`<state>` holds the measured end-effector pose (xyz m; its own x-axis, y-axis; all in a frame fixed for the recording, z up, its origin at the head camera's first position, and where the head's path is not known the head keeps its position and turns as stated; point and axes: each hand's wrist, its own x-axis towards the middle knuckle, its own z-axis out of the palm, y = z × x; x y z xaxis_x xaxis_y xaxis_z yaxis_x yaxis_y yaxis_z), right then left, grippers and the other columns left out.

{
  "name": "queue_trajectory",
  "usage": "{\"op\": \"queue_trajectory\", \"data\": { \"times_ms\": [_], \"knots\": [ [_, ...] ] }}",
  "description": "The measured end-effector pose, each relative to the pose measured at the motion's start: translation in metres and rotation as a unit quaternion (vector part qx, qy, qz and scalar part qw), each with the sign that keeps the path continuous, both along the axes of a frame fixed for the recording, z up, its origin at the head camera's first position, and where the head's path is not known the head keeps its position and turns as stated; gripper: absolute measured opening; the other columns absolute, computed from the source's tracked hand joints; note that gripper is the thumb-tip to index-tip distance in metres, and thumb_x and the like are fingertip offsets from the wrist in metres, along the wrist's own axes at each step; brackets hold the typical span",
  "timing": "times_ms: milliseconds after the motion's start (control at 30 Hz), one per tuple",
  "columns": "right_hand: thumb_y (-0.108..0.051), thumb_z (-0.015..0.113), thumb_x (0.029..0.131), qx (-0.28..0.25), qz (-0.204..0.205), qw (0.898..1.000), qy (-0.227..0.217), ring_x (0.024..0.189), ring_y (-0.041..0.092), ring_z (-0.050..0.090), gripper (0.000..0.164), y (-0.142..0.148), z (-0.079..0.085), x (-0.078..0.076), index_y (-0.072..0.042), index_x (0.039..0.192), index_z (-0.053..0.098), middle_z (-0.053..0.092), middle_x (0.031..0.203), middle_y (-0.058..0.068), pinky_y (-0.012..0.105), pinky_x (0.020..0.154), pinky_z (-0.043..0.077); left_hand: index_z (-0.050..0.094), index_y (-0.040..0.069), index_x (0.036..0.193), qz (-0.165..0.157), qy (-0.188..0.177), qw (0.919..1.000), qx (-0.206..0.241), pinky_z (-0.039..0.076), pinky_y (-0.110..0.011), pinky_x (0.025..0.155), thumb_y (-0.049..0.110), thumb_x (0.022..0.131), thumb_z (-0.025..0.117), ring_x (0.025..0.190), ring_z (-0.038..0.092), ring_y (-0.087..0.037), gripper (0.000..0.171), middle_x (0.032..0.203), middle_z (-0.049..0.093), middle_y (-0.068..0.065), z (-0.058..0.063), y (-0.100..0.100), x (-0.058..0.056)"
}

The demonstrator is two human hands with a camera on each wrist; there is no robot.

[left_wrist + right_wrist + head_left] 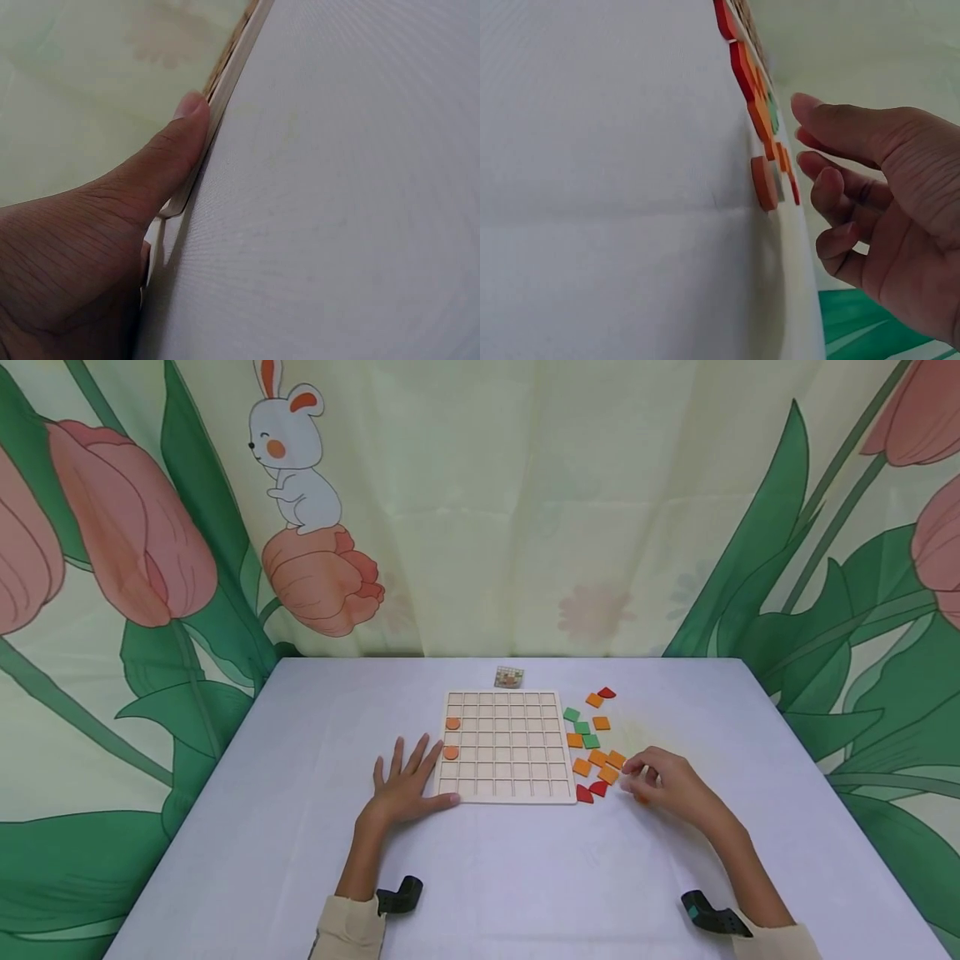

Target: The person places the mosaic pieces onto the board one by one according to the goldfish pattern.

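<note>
A pale wooden grid board (510,747) lies flat on the table, two orange discs in its left column, an upper disc (452,723) and a lower disc (451,752). My left hand (401,793) is spread at the board's near left corner, the thumb (176,146) along its edge. To the right of the board my right hand (667,785) hovers beside loose flat pieces, fingers bent loosely; no piece shows between them in the right wrist view. Under that hand lies an orange round piece (764,184). Orange squares (608,774), green squares (582,727) and red pieces (597,787) are scattered nearby.
A small patterned card (509,677) lies behind the board's far edge. Another red piece (607,692) sits at the far end of the scatter. White cloth covers the table (225,860), and a printed curtain (510,510) hangs behind it.
</note>
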<state>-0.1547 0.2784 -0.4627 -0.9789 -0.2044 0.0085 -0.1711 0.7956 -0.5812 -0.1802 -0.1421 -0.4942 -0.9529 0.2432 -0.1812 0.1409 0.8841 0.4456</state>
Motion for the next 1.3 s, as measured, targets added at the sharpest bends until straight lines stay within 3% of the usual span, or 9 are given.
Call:
{"op": "queue_trajectory", "data": {
  "times_ms": [200,667,1300],
  "knots": [
    [-0.021,0.078,0.083,0.023,-0.014,0.999,-0.031,0.077,0.014,0.051,0.026,0.008,-0.009,0.005,-0.007,0.101,0.068,0.062,0.089,0.002,0.016,0.062,0.048,0.019,0.029,0.157,0.000,-0.002,1.0000,-0.002,-0.008,-0.067,0.114,0.069,0.080,0.064,0.151,-0.014,-0.038,0.098,0.167,0.005,-0.002,-0.002,-0.001,0.000],
    [-0.020,0.077,0.084,0.018,-0.018,0.999,-0.041,0.076,0.015,0.049,0.027,0.018,-0.016,0.015,-0.008,0.105,0.067,0.061,0.089,0.001,0.017,0.061,0.046,0.020,0.028,0.157,-0.001,-0.002,1.0000,0.001,-0.008,-0.067,0.114,0.069,0.080,0.064,0.151,-0.014,-0.038,0.098,0.167,0.005,-0.002,-0.002,-0.002,0.002],
    [-0.024,0.077,0.084,0.023,-0.016,0.999,-0.040,0.078,0.015,0.051,0.030,0.017,-0.018,0.010,-0.006,0.104,0.064,0.057,0.085,0.000,0.016,0.063,0.049,0.017,0.030,0.157,0.000,-0.003,1.0000,-0.001,-0.008,-0.067,0.114,0.070,0.079,0.064,0.151,-0.015,-0.037,0.100,0.167,0.004,-0.001,-0.005,-0.001,-0.001]
  ]
}}
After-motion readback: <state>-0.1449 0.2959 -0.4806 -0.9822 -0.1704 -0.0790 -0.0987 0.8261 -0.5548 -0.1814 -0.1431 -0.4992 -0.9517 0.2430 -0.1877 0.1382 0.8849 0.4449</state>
